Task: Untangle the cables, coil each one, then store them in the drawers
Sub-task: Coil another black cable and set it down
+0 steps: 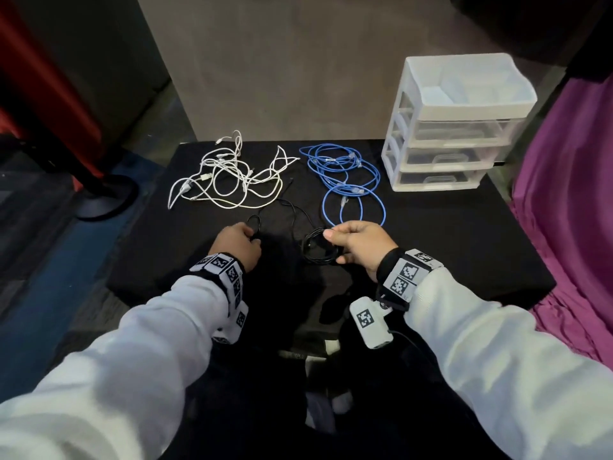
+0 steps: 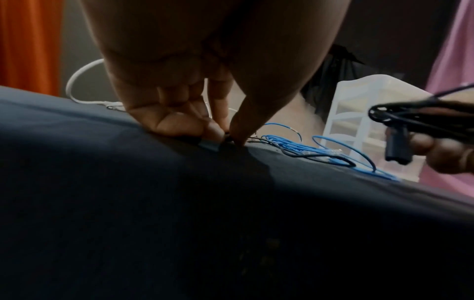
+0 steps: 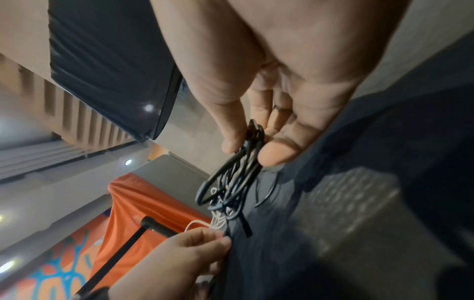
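Observation:
A black cable (image 1: pixel 292 207) trails over the black tablecloth (image 1: pixel 431 247). My right hand (image 1: pixel 351 242) pinches a coiled bundle of it (image 1: pixel 320 249) just above the cloth; the bundle (image 3: pixel 238 178) hangs between thumb and fingers. My left hand (image 1: pixel 237 244) pinches the cable's other end (image 1: pixel 254 224) down at the cloth (image 2: pixel 227 140). A tangle of white cables (image 1: pixel 229 174) lies at the back left. Blue cables (image 1: pixel 345 174) lie in loose loops at the back middle. The clear plastic drawer unit (image 1: pixel 451 127) stands at the back right, its drawers shut.
A purple cloth (image 1: pixel 570 194) hangs beside the table's right edge. On the floor at the left stands a black pole with a round base (image 1: pixel 106 194). A grey wall (image 1: pixel 282 61) rises behind the table. The top tray of the drawer unit holds pale items.

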{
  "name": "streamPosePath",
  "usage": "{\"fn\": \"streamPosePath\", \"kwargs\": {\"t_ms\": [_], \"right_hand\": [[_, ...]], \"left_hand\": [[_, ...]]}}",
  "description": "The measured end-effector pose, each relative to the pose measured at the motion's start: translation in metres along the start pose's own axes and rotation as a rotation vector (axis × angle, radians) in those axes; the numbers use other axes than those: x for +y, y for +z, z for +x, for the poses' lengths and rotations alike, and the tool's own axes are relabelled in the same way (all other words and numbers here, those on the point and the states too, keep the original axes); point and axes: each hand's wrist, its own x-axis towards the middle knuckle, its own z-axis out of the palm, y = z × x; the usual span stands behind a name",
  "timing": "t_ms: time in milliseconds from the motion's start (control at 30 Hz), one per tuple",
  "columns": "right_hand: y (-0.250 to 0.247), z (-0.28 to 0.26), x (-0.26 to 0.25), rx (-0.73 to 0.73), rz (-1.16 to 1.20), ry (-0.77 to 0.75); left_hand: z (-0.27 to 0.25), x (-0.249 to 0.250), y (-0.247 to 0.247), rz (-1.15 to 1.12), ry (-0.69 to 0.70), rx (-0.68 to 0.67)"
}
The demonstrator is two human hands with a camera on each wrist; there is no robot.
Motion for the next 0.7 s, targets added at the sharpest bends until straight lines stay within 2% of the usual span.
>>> {"fn": "streamPosePath", "kwargs": {"t_ms": [133, 233, 300, 400, 567, 700], "right_hand": [[0.038, 0.008, -0.008, -0.026, 0.054, -0.035], [0.070, 0.019, -0.027, -0.027, 0.158, -0.077], [0.096, 0.026, -0.042, -0.075, 0.069, -0.124], [0.135, 0.037, -0.050, -0.176, -0.199, -0.177], [0.194, 0.058, -0.043, -0.309, -0.305, -0.074], [0.231, 0.064, -0.038, -0.446, -0.266, 0.034]], "left_hand": [[-0.010, -0.005, -0.011, -0.167, -0.041, 0.072], [-0.031, -0.013, -0.006, -0.097, 0.015, 0.038], [-0.047, -0.017, -0.001, -0.051, 0.074, 0.039], [-0.068, -0.026, -0.001, -0.024, 0.116, 0.099], [-0.083, -0.052, -0.013, -0.037, 0.157, 0.075], [-0.073, -0.068, -0.028, -0.134, 0.109, 0.076]]}}
